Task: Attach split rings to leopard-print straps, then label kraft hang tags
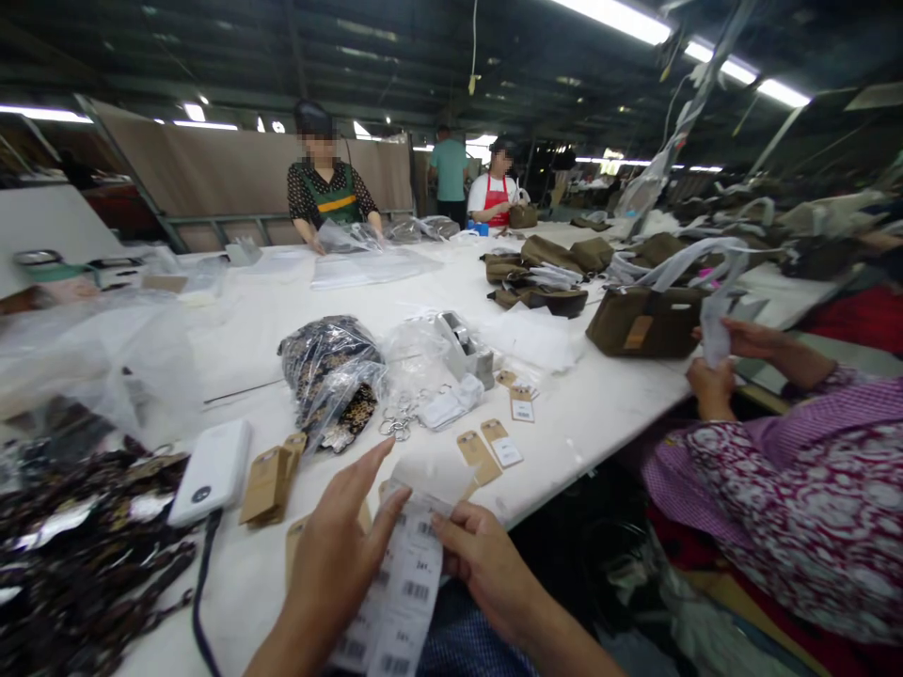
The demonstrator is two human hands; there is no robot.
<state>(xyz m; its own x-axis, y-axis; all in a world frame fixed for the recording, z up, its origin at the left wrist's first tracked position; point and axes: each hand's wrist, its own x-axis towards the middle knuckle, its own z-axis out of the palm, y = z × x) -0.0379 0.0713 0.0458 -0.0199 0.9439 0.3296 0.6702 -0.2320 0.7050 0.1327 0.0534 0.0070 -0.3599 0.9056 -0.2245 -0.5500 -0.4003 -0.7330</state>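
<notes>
A strip of white barcode labels (405, 597) hangs over the table's front edge, above a lap in blue checked cloth. My right hand (486, 559) pinches the strip's right edge between thumb and fingers. On the other side, my left hand (335, 531) is open, its fingers stretched out and its thumb over the strip; whether the thumb presses on it I cannot tell. Just beyond the strip lie kraft paper tags (480, 456), and a white tag with a barcode (505, 449). Another stack of kraft tags (272, 480) sits left of my left hand.
A white power bank (212, 470) with a dark cable lies at left, beside a heap of dark straps (91, 564). Farther in are a plastic-wrapped patterned bundle (331, 381), metal rings (399, 423) and a tape dispenser (462, 348). At right, a co-worker's hands (720, 371) handle a brown bag (645, 320).
</notes>
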